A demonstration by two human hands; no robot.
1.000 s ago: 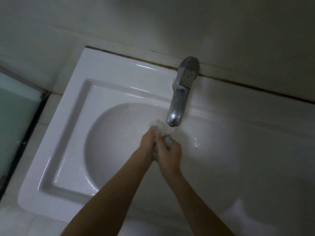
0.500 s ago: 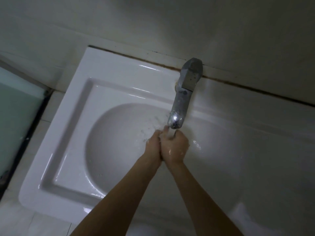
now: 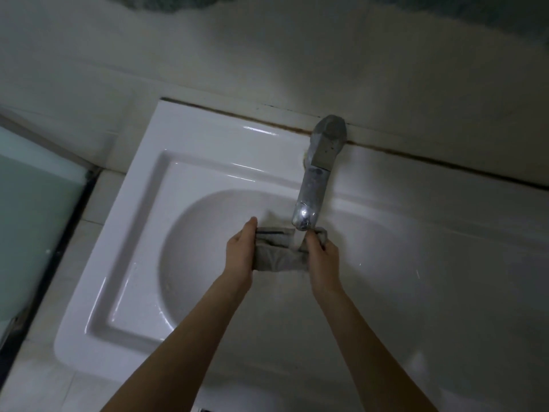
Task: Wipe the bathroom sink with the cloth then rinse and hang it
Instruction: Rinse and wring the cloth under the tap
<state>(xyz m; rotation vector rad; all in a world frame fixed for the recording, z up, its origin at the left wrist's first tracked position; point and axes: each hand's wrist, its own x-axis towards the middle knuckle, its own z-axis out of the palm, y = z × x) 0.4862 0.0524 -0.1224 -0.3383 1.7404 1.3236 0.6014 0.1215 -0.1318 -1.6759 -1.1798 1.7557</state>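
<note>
Head view: sink [image 3: 190, 162], white, set against a pale wall [image 3: 267, 55]; its round bowl lies under both hands.
Tap: metal tap [image 3: 315, 179] stands at the sink's back edge, spout out over the bowl, a thin stream of water [image 3: 298, 237] falling from its tip.
Cloth: grey cloth [image 3: 279, 254] stretched flat between the hands over the bowl, just below the spout; the water lands on its right part.
Left hand: left hand [image 3: 240, 254] clenched on the cloth's left end, thumb on top.
Right hand: right hand [image 3: 322, 261] clenched on the cloth's right end, a bunched bit of cloth sticking out past its fingers.
Left side: greenish glass panel [image 3: 32, 203] beside the sink, apart from it.
</note>
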